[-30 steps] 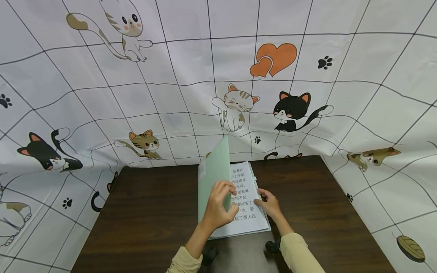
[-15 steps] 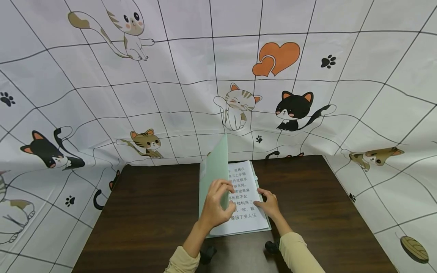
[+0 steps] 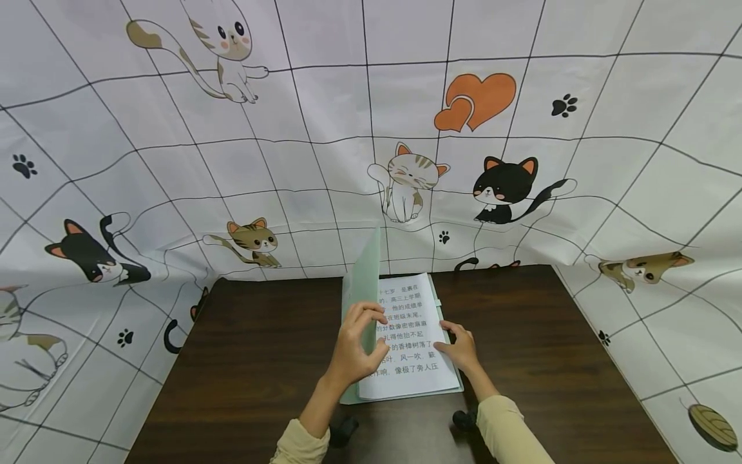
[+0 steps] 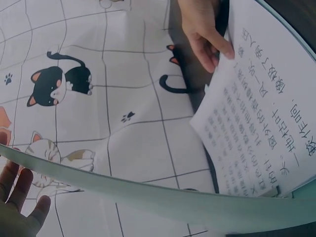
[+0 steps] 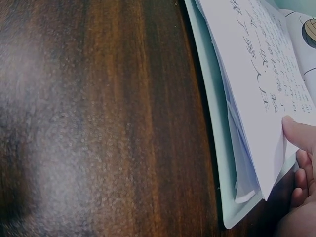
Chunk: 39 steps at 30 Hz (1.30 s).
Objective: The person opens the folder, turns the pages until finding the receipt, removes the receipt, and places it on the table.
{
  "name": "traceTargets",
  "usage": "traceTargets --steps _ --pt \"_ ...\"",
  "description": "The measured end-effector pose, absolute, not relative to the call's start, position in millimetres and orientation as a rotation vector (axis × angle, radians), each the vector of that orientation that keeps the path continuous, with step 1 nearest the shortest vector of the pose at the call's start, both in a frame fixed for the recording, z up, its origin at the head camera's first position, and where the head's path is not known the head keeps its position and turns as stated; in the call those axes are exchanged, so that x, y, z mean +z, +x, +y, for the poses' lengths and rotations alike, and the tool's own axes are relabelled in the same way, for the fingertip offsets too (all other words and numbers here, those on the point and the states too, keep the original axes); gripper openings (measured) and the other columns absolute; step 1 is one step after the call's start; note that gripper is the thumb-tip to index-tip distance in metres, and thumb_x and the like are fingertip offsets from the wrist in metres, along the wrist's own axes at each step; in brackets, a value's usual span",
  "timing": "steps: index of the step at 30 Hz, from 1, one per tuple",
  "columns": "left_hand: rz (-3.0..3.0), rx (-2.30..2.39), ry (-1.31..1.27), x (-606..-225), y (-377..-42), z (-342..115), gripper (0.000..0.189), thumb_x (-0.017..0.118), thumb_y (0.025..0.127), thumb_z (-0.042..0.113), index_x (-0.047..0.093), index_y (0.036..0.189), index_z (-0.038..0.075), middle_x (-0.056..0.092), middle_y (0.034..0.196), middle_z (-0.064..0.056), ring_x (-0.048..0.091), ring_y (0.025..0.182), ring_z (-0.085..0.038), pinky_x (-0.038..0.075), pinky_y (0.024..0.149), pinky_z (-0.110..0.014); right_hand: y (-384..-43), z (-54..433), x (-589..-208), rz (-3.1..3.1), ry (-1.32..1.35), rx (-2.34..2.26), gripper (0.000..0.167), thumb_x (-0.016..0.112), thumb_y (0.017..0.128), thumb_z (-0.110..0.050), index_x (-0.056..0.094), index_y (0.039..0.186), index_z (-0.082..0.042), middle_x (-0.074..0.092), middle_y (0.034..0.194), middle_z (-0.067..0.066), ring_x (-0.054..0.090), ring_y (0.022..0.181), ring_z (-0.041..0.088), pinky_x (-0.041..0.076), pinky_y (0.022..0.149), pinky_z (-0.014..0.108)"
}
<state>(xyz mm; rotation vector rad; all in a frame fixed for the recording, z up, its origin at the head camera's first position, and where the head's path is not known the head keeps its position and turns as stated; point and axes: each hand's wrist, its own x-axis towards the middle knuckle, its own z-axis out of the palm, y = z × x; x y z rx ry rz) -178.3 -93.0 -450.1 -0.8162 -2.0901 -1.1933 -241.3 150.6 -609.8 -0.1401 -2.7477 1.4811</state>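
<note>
A light green folder lies on the table with its front cover raised almost upright. Inside is a stack of white printed sheets with large Chinese text. My left hand holds the free edge of the cover; in the left wrist view a fingertip shows past that edge, while the other fingers lie on its near side. At the stack's right edge, my right hand has its thumb on the top sheet. In the right wrist view, its other fingers curl below that edge, and the sheets' corner lifts slightly off the folder.
The dark wooden table extends on both sides of the folder. Two small black objects are near its front, by the forearms. A white cloth with grid lines and cartoon cats hangs behind and at the sides.
My left hand has moved left with the cover, which stands farther open and uncovers more of the printed page. The right hand has stayed at the sheets' right edge.
</note>
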Motion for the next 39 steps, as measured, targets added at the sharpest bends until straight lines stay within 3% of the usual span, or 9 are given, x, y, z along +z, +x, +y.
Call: traceTargets --steps 15,19,23,27,33,39 --pt "-2.040 -1.295 -0.680 -440 -181 -117 0.034 0.054 0.059 -0.007 0.064 0.088 0.005 0.064 0.104 -0.015 0.057 0.100 -0.029 0.045 0.088 -0.033 -240 147 -609 -2.747 -0.146 1.489 0.053 0.074 0.080 -0.006 0.059 0.130 -0.001 0.059 0.130 0.021 0.047 0.120 0.038 0.038 0.101 0.054" --pt "-2.063 -1.327 -0.645 -430 -174 -121 0.033 0.052 0.057 -0.011 0.063 0.087 -0.001 0.062 0.103 -0.023 0.056 0.100 -0.035 0.044 0.089 -0.028 -239 148 -611 -2.682 -0.091 1.509 0.051 0.075 0.078 -0.009 0.061 0.127 0.000 0.060 0.126 0.023 0.048 0.116 0.041 0.039 0.097 0.056" --pt "-2.066 -1.354 -0.649 -421 -170 -125 0.034 0.051 0.057 -0.015 0.061 0.089 -0.006 0.060 0.105 -0.029 0.056 0.101 -0.041 0.044 0.092 -0.024 -235 149 -611 -2.642 -0.048 1.474 0.049 0.077 0.078 -0.014 0.063 0.124 -0.002 0.063 0.121 0.021 0.049 0.110 0.038 0.042 0.092 0.050" --pt "-2.098 -1.384 -0.637 -428 -174 -134 0.038 0.053 0.060 -0.017 0.062 0.094 -0.003 0.060 0.113 -0.025 0.057 0.107 -0.038 0.042 0.096 -0.020 -237 147 -610 -2.687 -0.114 1.517 0.052 0.075 0.078 -0.009 0.061 0.127 -0.001 0.061 0.127 0.022 0.048 0.117 0.040 0.039 0.098 0.055" --pt "-2.182 -1.422 -0.608 -434 -179 -152 0.041 0.054 0.066 -0.014 0.063 0.104 -0.001 0.056 0.131 -0.019 0.055 0.119 -0.032 0.043 0.097 -0.026 -239 145 -607 -2.745 -0.156 1.488 0.054 0.075 0.079 -0.007 0.059 0.130 0.000 0.060 0.129 0.021 0.047 0.120 0.038 0.038 0.102 0.053" --pt "-2.219 -1.439 -0.559 -432 -179 -161 0.041 0.056 0.068 -0.016 0.062 0.107 -0.002 0.055 0.134 -0.018 0.056 0.115 -0.029 0.042 0.102 -0.021 -241 147 -609 -2.743 -0.166 1.477 0.054 0.076 0.078 -0.007 0.059 0.129 0.000 0.060 0.129 0.021 0.047 0.121 0.038 0.038 0.102 0.053"
